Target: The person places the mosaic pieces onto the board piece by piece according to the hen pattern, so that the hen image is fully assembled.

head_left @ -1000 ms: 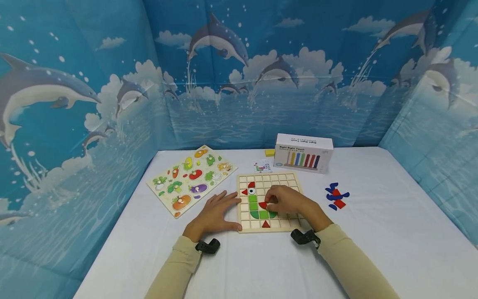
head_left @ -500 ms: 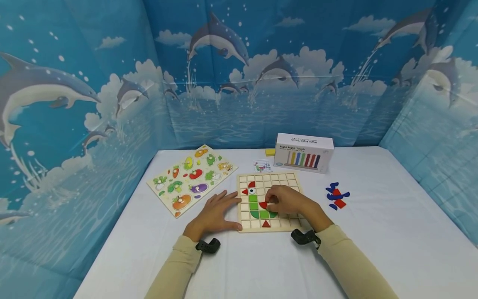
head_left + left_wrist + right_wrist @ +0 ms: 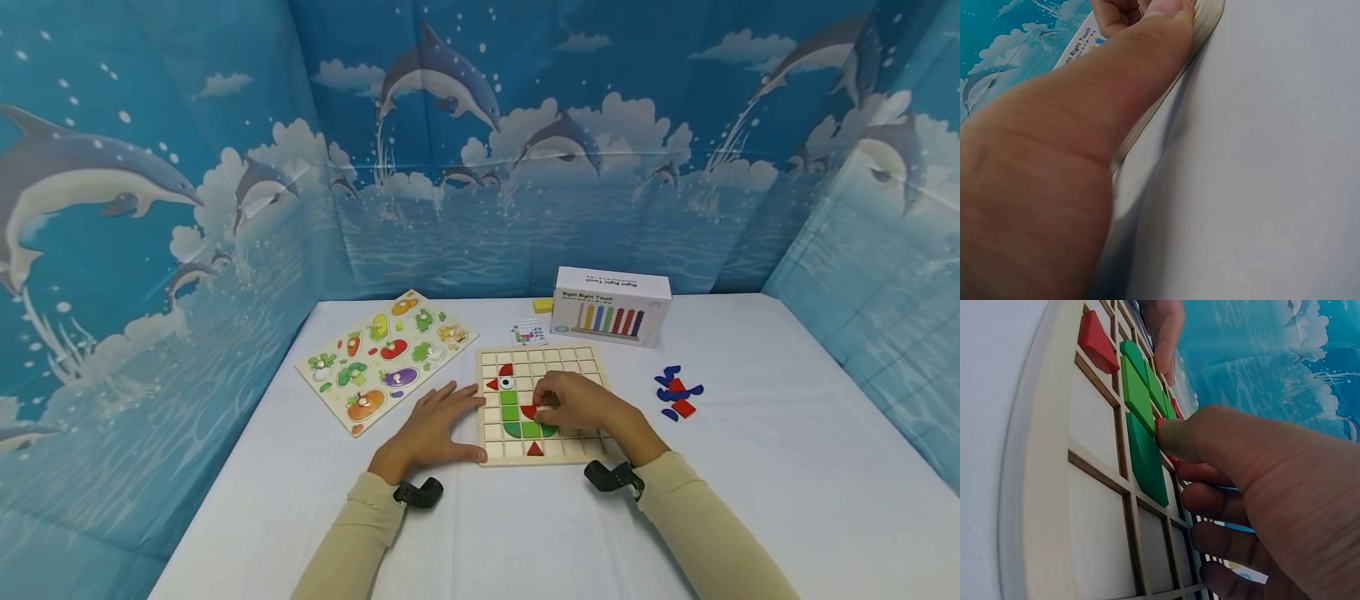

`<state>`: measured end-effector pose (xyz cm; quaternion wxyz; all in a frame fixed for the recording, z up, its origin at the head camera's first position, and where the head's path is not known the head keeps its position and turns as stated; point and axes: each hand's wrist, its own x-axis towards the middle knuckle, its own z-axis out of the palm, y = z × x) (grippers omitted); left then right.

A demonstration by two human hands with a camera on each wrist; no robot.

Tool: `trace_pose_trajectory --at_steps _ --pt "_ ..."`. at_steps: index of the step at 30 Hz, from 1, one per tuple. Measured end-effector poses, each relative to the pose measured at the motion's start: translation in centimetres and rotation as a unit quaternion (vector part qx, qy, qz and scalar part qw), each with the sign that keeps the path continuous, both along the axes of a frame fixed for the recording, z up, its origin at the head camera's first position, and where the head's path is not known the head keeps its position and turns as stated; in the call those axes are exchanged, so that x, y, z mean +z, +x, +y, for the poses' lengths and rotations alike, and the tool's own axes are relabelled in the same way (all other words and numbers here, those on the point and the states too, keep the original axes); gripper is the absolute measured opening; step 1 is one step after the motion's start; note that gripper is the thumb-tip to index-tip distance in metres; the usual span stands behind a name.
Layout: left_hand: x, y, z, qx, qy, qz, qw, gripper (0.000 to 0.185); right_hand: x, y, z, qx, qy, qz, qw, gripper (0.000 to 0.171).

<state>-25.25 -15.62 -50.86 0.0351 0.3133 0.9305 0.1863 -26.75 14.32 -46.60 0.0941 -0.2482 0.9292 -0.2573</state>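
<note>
A wooden grid board (image 3: 567, 450) lies on the table, with green and red pieces and an eye tile (image 3: 506, 383) set in its squares. My right hand (image 3: 577, 404) is over the board, thumb and index finger pinching a red quarter-round piece (image 3: 528, 412) just above the green bottom row. Much of that piece is hidden by the fingers. A red triangle (image 3: 535, 449) sits in the row nearest me. Fingers spread, my left hand (image 3: 431, 429) touches the board's left edge with its fingertips and thumb; in the left wrist view the thumb (image 3: 1147, 56) lies along the rim.
Loose blue and red pieces (image 3: 678, 396) lie right of the board. Behind it are a small pattern card (image 3: 528, 332), a yellow block (image 3: 542, 306) and a white box (image 3: 611, 307). A vegetable puzzle board (image 3: 386, 358) lies at the left. Dolphin-print cloth surrounds the table.
</note>
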Motion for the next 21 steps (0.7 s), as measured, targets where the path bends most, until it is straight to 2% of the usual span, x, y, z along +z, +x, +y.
trace_pose_trajectory --at_steps 14,21 --pt "-0.02 -0.04 0.00 0.003 -0.002 -0.001 1.0000 0.093 -0.20 0.05 -0.06 0.002 -0.003 0.012 1.000 0.011" --pt "-0.01 -0.04 -0.01 0.004 0.001 -0.005 1.0000 0.094 -0.11 0.41 0.70 0.018 -0.032 0.019 0.999 0.004"
